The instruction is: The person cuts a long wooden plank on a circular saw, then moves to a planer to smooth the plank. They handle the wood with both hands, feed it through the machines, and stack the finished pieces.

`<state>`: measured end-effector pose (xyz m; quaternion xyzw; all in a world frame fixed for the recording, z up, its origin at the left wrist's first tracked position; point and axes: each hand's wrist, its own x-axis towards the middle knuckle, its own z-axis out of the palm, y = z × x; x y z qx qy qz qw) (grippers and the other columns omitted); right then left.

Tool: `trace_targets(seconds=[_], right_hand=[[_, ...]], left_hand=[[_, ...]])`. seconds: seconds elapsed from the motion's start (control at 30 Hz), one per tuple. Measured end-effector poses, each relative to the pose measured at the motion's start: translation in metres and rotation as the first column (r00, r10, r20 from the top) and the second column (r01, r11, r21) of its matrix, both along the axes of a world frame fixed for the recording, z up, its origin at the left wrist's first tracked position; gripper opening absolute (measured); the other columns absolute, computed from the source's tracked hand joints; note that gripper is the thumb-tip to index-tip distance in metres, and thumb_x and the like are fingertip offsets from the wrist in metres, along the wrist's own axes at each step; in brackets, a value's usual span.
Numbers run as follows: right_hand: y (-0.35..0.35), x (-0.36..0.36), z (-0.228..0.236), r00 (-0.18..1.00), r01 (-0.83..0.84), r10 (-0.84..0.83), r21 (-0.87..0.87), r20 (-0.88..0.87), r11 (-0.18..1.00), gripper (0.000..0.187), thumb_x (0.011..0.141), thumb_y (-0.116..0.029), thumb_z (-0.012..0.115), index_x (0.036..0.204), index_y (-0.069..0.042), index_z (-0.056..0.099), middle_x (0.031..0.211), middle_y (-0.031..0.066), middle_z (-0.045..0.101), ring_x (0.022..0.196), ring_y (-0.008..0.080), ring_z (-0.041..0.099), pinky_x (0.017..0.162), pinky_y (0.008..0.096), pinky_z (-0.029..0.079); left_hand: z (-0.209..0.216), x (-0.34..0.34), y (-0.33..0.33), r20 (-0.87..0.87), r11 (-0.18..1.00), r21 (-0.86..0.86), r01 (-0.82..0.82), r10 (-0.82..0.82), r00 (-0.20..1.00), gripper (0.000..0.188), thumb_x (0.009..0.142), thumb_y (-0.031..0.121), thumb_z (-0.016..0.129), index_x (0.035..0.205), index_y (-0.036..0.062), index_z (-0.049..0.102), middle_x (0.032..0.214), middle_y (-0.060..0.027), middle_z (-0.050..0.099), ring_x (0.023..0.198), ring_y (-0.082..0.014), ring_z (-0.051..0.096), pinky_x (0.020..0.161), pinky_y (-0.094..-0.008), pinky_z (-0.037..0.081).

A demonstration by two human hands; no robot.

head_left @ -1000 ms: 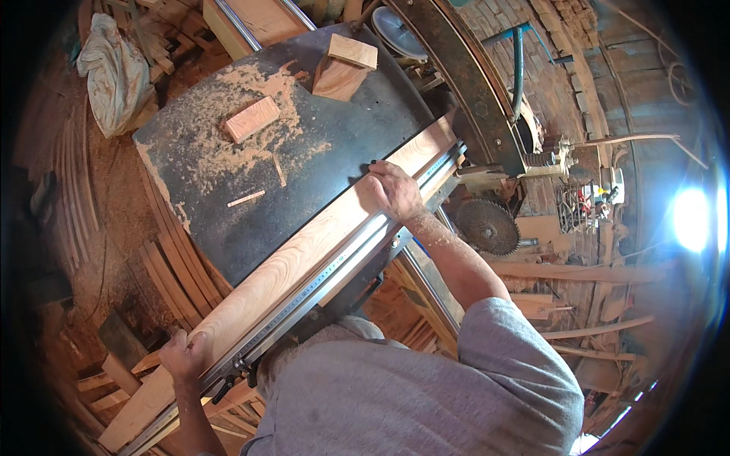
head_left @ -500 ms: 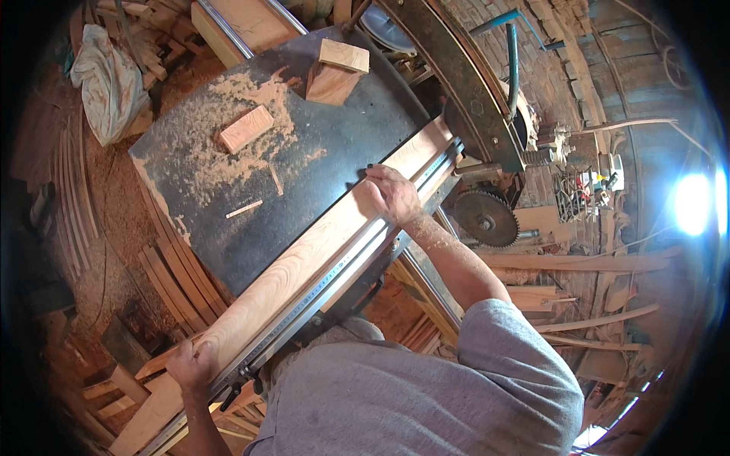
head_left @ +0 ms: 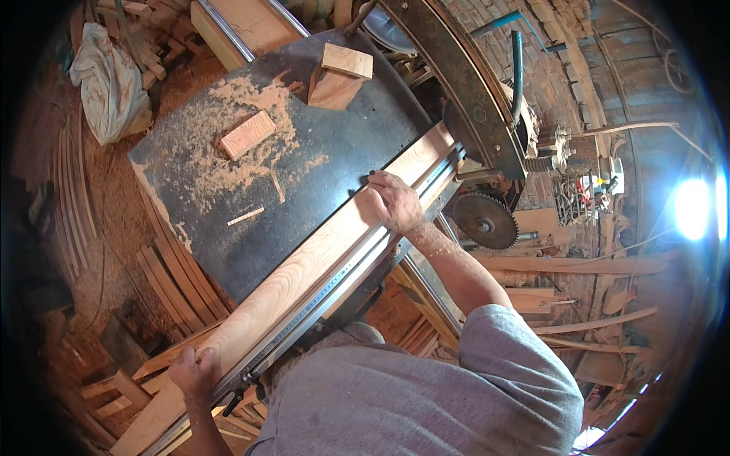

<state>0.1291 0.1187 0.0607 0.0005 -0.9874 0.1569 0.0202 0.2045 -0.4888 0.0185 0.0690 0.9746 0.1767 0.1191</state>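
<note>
The fingers of the right hand curl over the far edge of a long board, grasping it from above, with the palm toward the scale side. The fingers of the left hand clasp the same board near its lower left end, thumb on top (the undersides of both grips are hidden).

Little has changed over the last second: both hands keep roughly the same places on the wood, and the small drift of everything together looks like the wearer's head moving. I judge that the work is at a steadying moment, with no clear advance of the board.

The board lies slantwise along the near side of the dark desk, beside a rail with a measuring scale, and its far end reaches the curved machine frame; whether it touches anything there cannot be told. Further out, a single wooden block sits in scattered sawdust, also where it was, with two stacked blocks near the far edge. A toothed disc stands right of the right forearm.
</note>
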Motion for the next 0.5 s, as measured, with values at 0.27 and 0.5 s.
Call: trace_targets(seconds=[0.27, 0.5], right_hand=[[0.004, -0.002, -0.003, 0.999, -0.024, 0.025, 0.014, -0.024, 1.000, 0.028, 0.101, -0.020, 0.065, 0.115, 0.001, 0.076, 0.126, 0.0141, 0.072, 0.124, 0.0307, 0.067, 0.106, 0.0395, 0.056], [0.000, 0.000, 0.000, 0.997, -0.064, 0.064, 0.003, -0.039, 0.998, 0.026, 0.098, -0.016, 0.066, 0.115, 0.001, 0.076, 0.126, 0.0147, 0.072, 0.124, 0.0313, 0.067, 0.107, 0.0399, 0.056]], left_hand=[[-0.001, 0.000, 0.002, -0.021, 1.000, -0.012, 0.029, -0.029, 0.999, 0.038, 0.081, 0.036, 0.072, 0.069, 0.0052, 0.053, 0.064, -0.0190, 0.061, 0.059, -0.0408, 0.063, 0.056, -0.0496, 0.050], [0.009, -0.002, 0.001, -0.050, 0.997, -0.050, 0.056, -0.059, 0.997, 0.033, 0.081, 0.033, 0.071, 0.069, 0.0064, 0.054, 0.062, -0.0188, 0.059, 0.059, -0.0413, 0.063, 0.055, -0.0499, 0.050]])
